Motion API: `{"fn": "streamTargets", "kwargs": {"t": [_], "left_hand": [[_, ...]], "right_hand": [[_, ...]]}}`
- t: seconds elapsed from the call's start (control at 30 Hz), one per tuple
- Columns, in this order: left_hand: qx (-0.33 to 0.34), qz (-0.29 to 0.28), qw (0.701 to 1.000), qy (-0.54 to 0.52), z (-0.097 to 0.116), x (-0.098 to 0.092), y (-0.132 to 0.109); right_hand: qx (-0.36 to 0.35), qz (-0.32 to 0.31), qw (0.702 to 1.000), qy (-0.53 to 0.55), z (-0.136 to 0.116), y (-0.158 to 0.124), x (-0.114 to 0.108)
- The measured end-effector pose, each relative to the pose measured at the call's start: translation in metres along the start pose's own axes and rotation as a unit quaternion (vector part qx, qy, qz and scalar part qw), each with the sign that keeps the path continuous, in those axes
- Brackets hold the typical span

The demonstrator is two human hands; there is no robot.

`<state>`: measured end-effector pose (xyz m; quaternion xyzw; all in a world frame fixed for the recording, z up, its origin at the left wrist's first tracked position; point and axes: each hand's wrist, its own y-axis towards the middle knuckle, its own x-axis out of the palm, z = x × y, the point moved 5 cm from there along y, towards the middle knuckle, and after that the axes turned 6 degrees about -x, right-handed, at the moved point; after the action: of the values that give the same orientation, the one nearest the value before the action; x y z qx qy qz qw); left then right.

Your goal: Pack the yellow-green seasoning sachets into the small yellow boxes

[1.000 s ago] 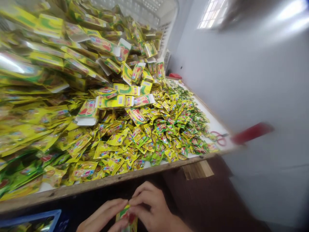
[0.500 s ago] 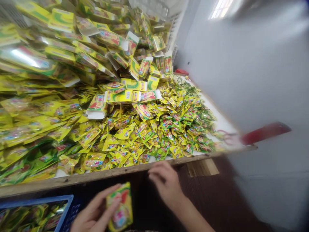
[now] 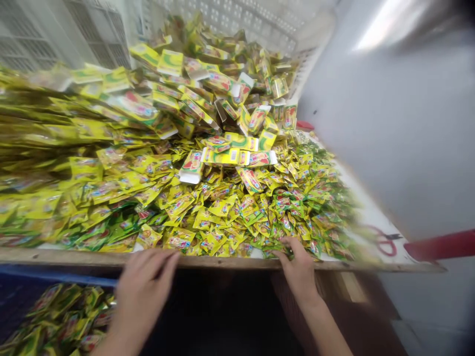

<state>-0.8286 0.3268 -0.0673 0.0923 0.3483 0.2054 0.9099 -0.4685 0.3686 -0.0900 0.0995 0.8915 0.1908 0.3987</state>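
Note:
A heap of small yellow and green sachets covers the table along its front edge. My right hand reaches over that edge, thumb and fingertips closing on a green sachet at the front of the heap. My left hand is at the wooden edge further left, blurred, palm down. Its fingers are bent with a gap to the thumb, and I see no sachet in it. Below and left of this hand, a blue crate holds many more sachets.
Small yellow cartons, some with open flaps, lie on the heap and pile up behind it, against a white perforated basket. Red-handled scissors and a red cylindrical object lie at the right end. A grey wall borders the right side.
The sachet that my left hand held is out of that hand, which has risen to the table edge. My right hand has moved up to the sachets. The view has shifted left.

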Motion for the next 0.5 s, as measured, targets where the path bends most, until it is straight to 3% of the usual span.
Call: {"fn": "streamTargets", "kwargs": {"t": [0.13, 0.2, 0.27, 0.37, 0.5], "left_hand": [[-0.032, -0.066, 0.997, -0.010, 0.021, 0.059, 0.022], [-0.063, -0.086, 0.993, -0.043, 0.025, 0.076, 0.025], [-0.099, -0.123, 0.982, -0.099, 0.026, 0.081, 0.023], [-0.153, -0.188, 0.947, -0.210, 0.030, 0.078, 0.013], [-0.209, -0.198, 0.900, -0.329, 0.038, 0.067, -0.002]], "right_hand": [[0.048, -0.023, 0.993, 0.103, -0.026, 0.001, 0.007], [0.059, -0.020, 0.984, 0.168, -0.050, 0.005, 0.019], [0.028, 0.015, 0.981, 0.192, -0.077, 0.010, 0.031], [-0.090, 0.045, 0.979, 0.179, -0.121, 0.015, 0.048], [-0.210, -0.054, 0.960, 0.177, -0.154, 0.006, 0.067]]}}
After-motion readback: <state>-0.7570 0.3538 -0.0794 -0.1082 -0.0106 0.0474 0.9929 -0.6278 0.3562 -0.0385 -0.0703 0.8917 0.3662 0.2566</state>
